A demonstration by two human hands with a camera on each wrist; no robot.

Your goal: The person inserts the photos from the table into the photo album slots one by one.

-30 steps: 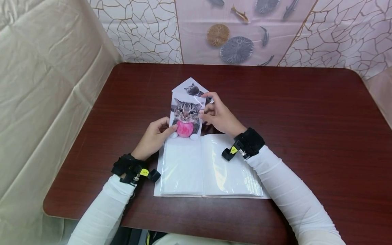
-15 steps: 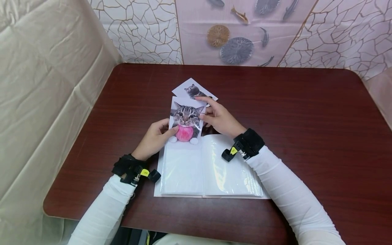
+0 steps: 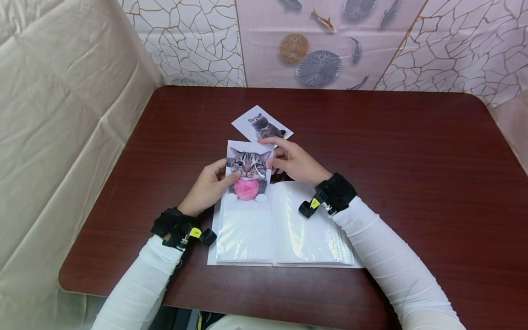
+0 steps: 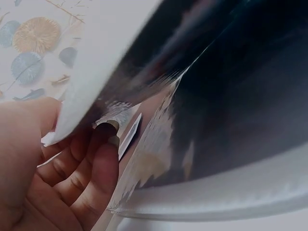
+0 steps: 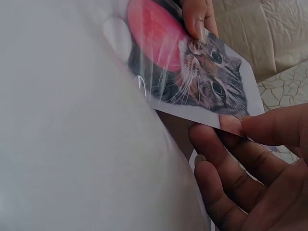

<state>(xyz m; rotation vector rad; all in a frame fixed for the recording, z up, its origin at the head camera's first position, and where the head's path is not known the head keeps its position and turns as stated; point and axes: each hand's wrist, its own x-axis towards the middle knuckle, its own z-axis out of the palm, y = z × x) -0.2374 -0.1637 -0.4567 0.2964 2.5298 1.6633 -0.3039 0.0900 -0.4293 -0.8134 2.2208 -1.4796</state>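
Note:
A photo (image 3: 249, 161) of a tabby cat with a pink ball lies over the upper left page of an open photo album (image 3: 305, 233). Its lower part is under the page's clear plastic pocket (image 5: 149, 62), and its top sticks out above. My left hand (image 3: 209, 184) holds the left side, thumb on the front and fingers behind. My right hand (image 3: 296, 160) pinches the right edge between thumb and fingers, its index finger stretched along the top. In the left wrist view, my left hand (image 4: 57, 163) grips a white edge beside dark, shiny plastic.
Behind the album, a second photo (image 3: 264, 124) with a grey cat lies slanted on the dark brown table (image 3: 392, 151). A pale cloth (image 3: 70, 114) hangs on the left. A patterned backdrop (image 3: 330, 46) stands beyond the table's far edge.
The tabby photo has slid down toward me, deeper into the plastic pocket. My right index finger has followed its top edge down. More of the grey cat photo shows. My left hand barely moved.

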